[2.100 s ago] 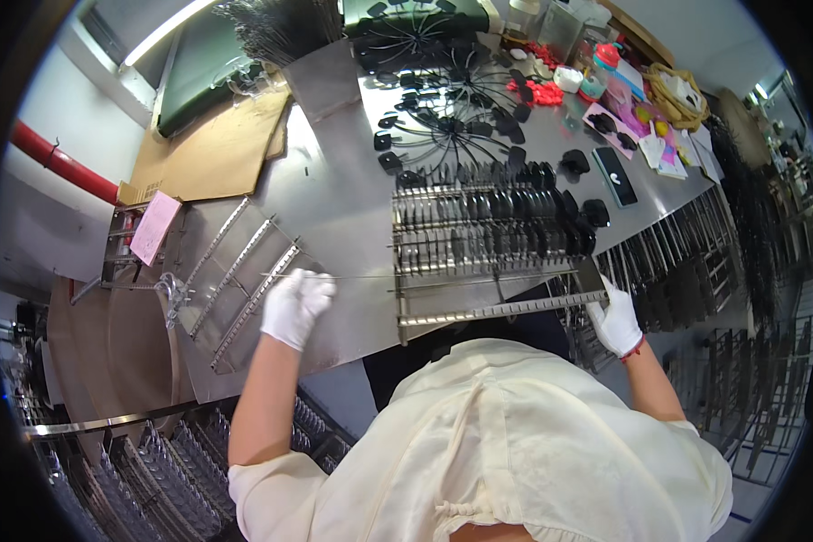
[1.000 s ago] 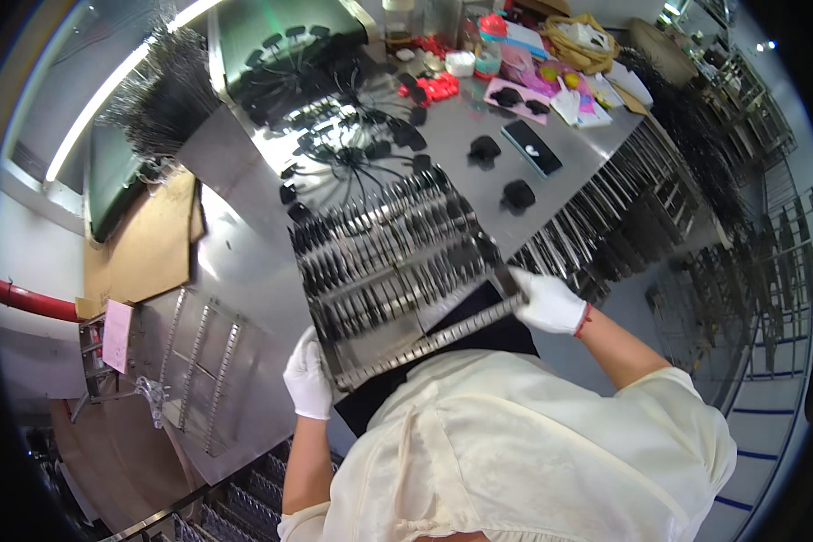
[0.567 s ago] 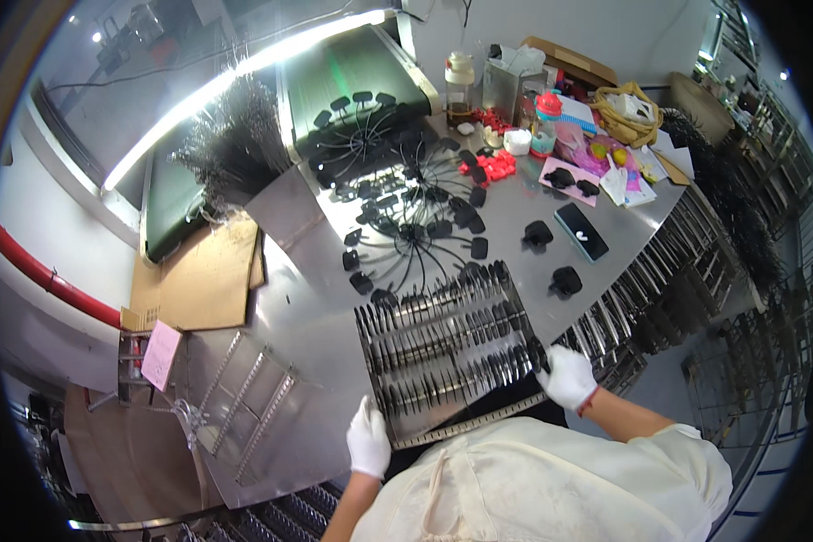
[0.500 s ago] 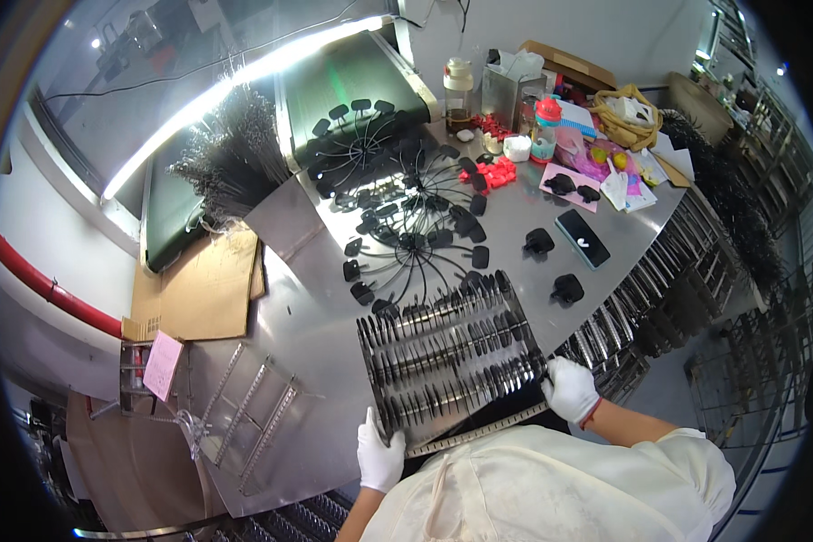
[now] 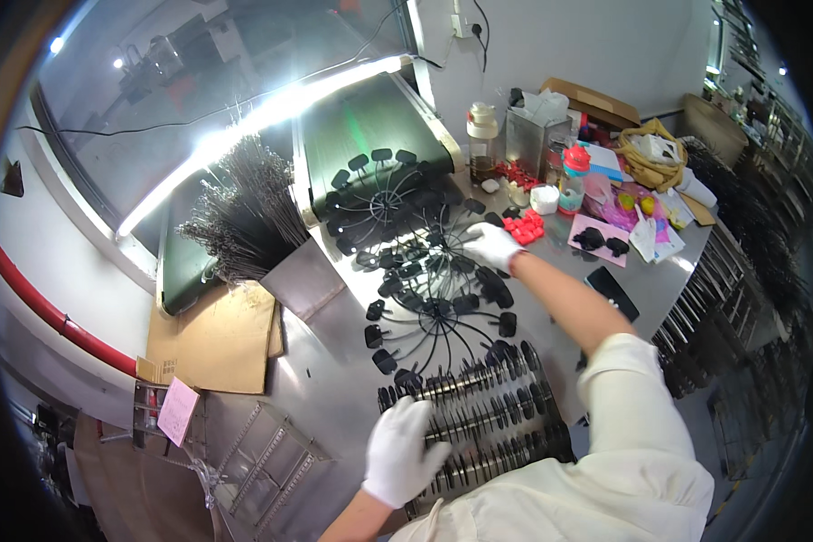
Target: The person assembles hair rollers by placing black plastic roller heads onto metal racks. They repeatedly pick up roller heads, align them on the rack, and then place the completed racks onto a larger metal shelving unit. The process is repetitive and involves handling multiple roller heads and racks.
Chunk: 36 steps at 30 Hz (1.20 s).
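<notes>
My left hand (image 5: 401, 453), in a white glove, hovers over the near left part of a metal rack (image 5: 492, 456) filled with rows of thin dark pieces. Its thumb stands apart from the fingers, and nothing is in it. My right hand (image 5: 491, 247), also gloved, stretches across the table to the wire wheels with black paddle-shaped ends. Its fingers reach out at the upper right of the middle wheel; contact is hard to make out. Nearest the rack lies one wire wheel (image 5: 438, 318), and another wheel (image 5: 386, 206) lies farther back by the green conveyor.
Red pieces (image 5: 524, 228), a red-lidded bottle (image 5: 573, 181) and a phone (image 5: 612, 291) lie to the right. A bundle of thin wires (image 5: 248, 203) and cardboard (image 5: 212, 339) stand left. An unfilled metal frame (image 5: 266, 470) sits at the near left.
Both hands have left the rack's sides. My right hand has moved far forward to the wire wheels, and my left has risen over the rack's left part. The view has shifted slightly.
</notes>
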Motion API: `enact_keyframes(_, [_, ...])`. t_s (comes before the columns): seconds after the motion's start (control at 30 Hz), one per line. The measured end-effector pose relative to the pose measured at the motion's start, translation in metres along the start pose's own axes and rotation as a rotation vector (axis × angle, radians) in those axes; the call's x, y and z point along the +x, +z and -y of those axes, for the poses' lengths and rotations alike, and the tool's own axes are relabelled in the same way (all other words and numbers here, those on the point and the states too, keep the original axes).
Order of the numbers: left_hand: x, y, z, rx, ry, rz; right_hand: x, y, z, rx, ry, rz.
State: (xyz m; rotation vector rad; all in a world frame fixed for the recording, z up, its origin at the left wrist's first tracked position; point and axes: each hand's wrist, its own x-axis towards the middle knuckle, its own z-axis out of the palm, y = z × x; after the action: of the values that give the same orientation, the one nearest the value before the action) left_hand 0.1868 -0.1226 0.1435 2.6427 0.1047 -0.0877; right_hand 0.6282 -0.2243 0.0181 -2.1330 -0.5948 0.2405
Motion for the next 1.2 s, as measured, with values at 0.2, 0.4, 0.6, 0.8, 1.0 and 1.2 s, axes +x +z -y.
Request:
enact_keyframes(0.2, [0.025,0.057,0.007,0.241,0.27,-0.107,0.084,0.069,-0.007,-0.603,-0.288,0.214])
enact_keyframes(0.4, [0.03,0.049,0.021,0.087,0.353,-0.221,0.043,0.007,0.045,0.125,-0.511,-0.524])
enact_keyframes(0.6, [0.086,-0.014,0.032,-1.345,0.031,-0.555,-0.099,-0.059,0.186,0.772,-0.225,0.111])
enact_keyframes(0.8, [0.067,-0.059,-0.01,-1.209,0.086,-0.214,-0.191,-0.025,0.212,0.543,-0.208,0.619])
enact_keyframes(1.0, [0.053,-0.059,0.019,-0.974,0.094,-0.255,-0.178,0.005,0.227,0.712,0.001,0.658])
enact_keyframes(1.2, [0.059,-0.042,0.067,-1.562,0.107,-0.566,-0.062,0.062,0.224,0.391,-0.432,0.745])
